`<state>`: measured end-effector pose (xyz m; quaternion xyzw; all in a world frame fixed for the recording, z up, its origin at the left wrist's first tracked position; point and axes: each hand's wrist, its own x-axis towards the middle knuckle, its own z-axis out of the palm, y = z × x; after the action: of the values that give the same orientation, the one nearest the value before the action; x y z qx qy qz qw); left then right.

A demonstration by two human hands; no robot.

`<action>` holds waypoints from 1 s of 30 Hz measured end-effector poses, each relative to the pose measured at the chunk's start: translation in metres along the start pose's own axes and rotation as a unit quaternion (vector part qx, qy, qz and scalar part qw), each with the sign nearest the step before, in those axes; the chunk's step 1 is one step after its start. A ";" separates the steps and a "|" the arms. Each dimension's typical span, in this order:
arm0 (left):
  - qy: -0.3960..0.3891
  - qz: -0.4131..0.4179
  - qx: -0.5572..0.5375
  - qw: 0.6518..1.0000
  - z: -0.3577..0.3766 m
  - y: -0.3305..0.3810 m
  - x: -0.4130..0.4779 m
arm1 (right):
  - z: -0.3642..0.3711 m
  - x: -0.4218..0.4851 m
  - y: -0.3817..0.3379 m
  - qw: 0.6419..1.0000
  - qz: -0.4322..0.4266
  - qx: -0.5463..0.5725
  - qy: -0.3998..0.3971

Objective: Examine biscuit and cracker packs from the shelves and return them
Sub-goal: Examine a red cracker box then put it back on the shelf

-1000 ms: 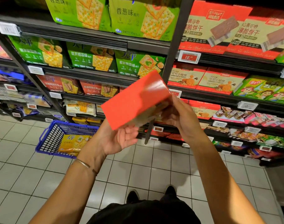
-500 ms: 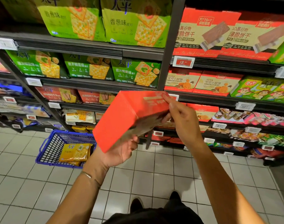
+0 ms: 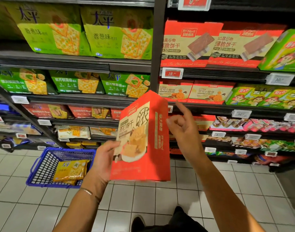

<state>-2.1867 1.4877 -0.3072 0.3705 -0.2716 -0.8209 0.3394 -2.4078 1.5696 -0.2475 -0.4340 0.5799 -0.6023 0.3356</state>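
In a supermarket aisle, dark metal shelves (image 3: 76, 99) of green and red biscuit packs rise before me. A blue plastic basket (image 3: 42, 164) stands on the white tiled floor (image 3: 160, 198) at left, a yellow cracker pack (image 3: 71, 171) inside. I hold a red cardboard biscuit box (image 3: 143, 139) upright before the shelves, my left hand (image 3: 103, 161) gripping its lower left edge. My right hand (image 3: 183, 129) hovers just beside its right side, fingers loose, index raised.

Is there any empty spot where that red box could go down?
The white floor tiles between the blue basket and the shoes are bare. Inside the basket there is room left of the yellow pack. The shelves look crowded, packs side by side; any gap behind the red box held by the left hand is hidden.
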 end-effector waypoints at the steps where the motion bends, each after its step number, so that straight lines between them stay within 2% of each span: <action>1: -0.023 -0.021 -0.015 0.999 0.004 0.001 0.000 | -0.007 0.002 0.000 1.000 0.003 -0.001 -0.004; 6: -0.046 -0.053 -0.068 0.995 0.030 -0.009 0.018 | -0.034 0.014 -0.007 0.999 -0.004 0.022 -0.029; 10: -0.074 -0.010 -0.073 0.995 0.058 -0.020 0.022 | -0.060 0.028 -0.015 0.997 -0.021 0.034 -0.060; 14: -0.051 0.093 0.053 0.993 0.090 -0.016 0.034 | -0.098 0.046 -0.022 0.983 0.033 0.017 -0.181; 15: -0.055 0.125 0.096 0.986 0.100 -0.013 0.036 | -0.107 0.051 -0.020 0.981 0.045 0.007 -0.190; 17: -0.069 0.167 0.156 0.971 0.124 -0.006 0.039 | -0.123 0.060 -0.019 0.985 0.056 -0.010 -0.163; 21: -0.099 0.212 0.184 0.955 0.169 0.004 0.048 | -0.153 0.077 -0.028 0.989 0.039 0.009 -0.145; 26: -0.060 0.236 0.130 0.961 0.223 0.023 0.053 | -0.186 0.096 -0.049 0.995 0.027 0.036 -0.094; 30: -0.037 0.253 0.083 0.963 0.266 0.053 0.056 | -0.203 0.109 -0.069 0.994 -0.010 0.017 -0.104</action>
<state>-2.4065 1.4641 -0.1408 0.2863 -0.4360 -0.6959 0.4937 -2.6296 1.5607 -0.1551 -0.4946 0.5271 -0.5671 0.3949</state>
